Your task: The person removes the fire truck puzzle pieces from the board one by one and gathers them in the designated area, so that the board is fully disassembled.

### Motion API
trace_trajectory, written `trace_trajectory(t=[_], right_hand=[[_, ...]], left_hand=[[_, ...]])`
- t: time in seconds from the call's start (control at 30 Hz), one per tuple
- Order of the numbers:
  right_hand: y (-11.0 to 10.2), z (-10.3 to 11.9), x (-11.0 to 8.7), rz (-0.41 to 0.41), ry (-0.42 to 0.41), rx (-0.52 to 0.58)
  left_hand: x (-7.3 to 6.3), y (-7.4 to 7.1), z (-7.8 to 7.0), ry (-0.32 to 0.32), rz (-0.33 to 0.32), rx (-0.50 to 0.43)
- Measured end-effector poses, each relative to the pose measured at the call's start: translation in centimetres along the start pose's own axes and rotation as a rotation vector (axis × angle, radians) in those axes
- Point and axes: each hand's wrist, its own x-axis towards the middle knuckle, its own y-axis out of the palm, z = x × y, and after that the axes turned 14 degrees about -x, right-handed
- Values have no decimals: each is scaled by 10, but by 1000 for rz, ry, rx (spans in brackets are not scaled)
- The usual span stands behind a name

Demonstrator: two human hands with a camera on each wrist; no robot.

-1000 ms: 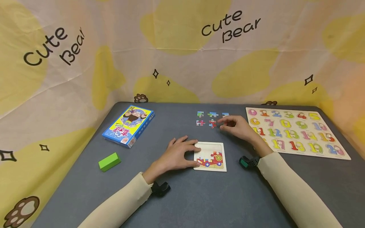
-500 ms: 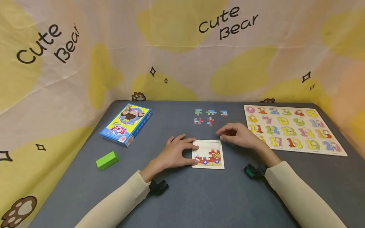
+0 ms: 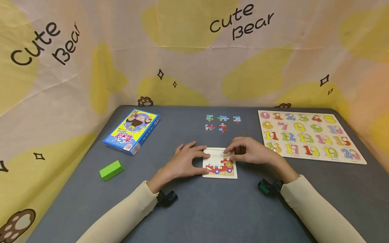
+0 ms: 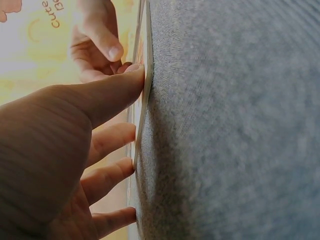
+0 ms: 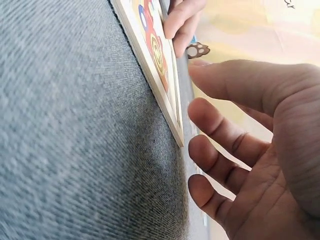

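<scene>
My left hand [image 3: 184, 162] lies at the left side of a small square jigsaw board [image 3: 214, 150]. In the left wrist view its thumb [image 4: 107, 90] and fairly straight fingertips press along the board's edge. Pieces with a red vehicle fill the lower and right part; pale bare wood shows above. My right hand [image 3: 250, 151] is over the board's upper right corner, thumb and index finger brought near each other. I cannot tell whether a puzzle piece is between them. In the right wrist view its other fingers [image 5: 202, 150] are bent beside the board's corner.
Several loose jigsaw pieces [image 3: 223, 127] lie in two rows beyond the board. A wooden number board [image 3: 363, 162] is at the right. A blue and yellow box [image 3: 131, 131] and a green block [image 3: 111, 170] are at the left. A printed curtain [image 3: 188, 67] stands behind the table.
My right hand has moved from beside the loose pieces toward me and over the board's upper right corner. My left hand stays at the board's left edge.
</scene>
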Motion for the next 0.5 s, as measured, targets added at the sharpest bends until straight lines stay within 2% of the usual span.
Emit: trace_trajectory(t=[0.23, 0.5], right_hand=[[1, 7, 0, 57, -26, -112], [5, 12, -2, 99, -39, -192]], left_hand=[[2, -1, 0, 0, -2, 8], [1, -1, 1, 0, 9, 3]])
